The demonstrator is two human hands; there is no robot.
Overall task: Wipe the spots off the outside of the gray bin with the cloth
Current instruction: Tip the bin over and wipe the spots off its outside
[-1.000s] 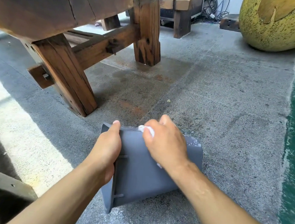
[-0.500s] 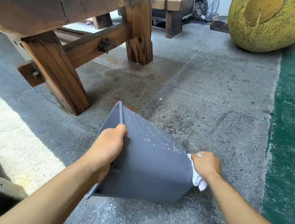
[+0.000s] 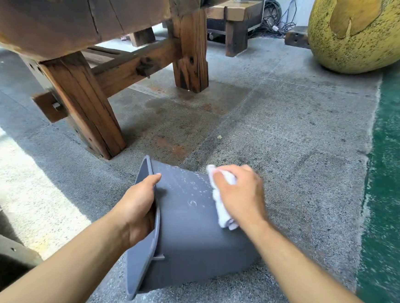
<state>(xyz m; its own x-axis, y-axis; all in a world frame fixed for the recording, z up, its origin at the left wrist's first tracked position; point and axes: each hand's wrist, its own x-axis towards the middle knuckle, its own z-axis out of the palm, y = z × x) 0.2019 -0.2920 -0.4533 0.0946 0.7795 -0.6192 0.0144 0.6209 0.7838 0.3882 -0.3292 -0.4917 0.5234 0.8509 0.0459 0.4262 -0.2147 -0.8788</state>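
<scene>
My right hand [image 3: 238, 197] has its fingers closed over the white cloth [image 3: 223, 210], which has come back up from the bin's base to its far upper face, where pale spots [image 3: 191, 189] remain. My left hand [image 3: 139, 206] still clamps the rim. The gray bin [image 3: 194, 241] lies tipped on the concrete floor [image 3: 303, 135], near the wooden leg [image 3: 90, 109]; wiping looks unfinished.

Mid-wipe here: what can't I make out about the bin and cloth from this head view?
- Bin's inside and opening: turned away leftward, behind its rim.
- Underside on the floor: hidden by the bin itself.
- Spots beneath the cloth: covered by it and the right hand.
- Right hand's outline: motion-blurred.
- Left hand's fingers: curled out of sight behind the rim.
</scene>
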